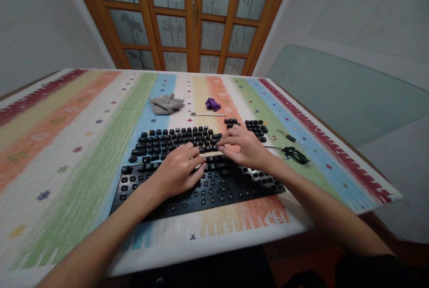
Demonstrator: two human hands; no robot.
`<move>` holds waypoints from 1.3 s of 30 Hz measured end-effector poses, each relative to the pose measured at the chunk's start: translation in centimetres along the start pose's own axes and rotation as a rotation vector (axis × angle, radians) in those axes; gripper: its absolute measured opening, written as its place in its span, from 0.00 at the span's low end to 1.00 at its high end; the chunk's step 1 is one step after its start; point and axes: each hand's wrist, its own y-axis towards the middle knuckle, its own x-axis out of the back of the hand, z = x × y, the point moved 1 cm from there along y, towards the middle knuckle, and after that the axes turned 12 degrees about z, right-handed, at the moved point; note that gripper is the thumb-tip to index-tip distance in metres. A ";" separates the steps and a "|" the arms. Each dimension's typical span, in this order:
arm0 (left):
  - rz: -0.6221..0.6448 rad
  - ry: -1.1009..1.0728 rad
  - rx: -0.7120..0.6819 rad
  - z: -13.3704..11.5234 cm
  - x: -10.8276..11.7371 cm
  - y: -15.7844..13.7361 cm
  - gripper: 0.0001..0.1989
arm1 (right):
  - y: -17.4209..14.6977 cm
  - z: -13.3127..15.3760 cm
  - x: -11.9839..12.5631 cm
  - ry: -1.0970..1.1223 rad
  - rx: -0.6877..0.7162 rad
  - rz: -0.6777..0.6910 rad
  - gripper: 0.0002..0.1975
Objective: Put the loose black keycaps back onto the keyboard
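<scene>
A black keyboard (pixel 214 189) lies near the table's front edge, with bare key sockets over most of it and keycaps along its far row. Just behind it, loose black keycaps (pixel 157 142) are laid out in rows. My left hand (pixel 181 169) rests over the keyboard's far row, its thumb and forefinger drawn together at the keys; what is between them is too small to tell. My right hand (pixel 244 147) bends over the right end of the loose rows. Its fingertips come together beside the keycaps, and anything between them is hidden.
Behind the keycaps are a grey cloth (pixel 166 104), a purple cloth (pixel 212 104) and a thin rod-like brush (pixel 208 114). More keycaps (pixel 256 126) sit at right, near a small black-handled tool (pixel 290 137) and a coiled black cable (pixel 296 155). A striped cloth (pixel 77 149) covers the table.
</scene>
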 end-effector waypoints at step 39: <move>-0.093 0.027 -0.015 3.3 1.2 -4.7 0.09 | 10.0 -8.5 -3.1 -0.102 -0.283 0.366 0.09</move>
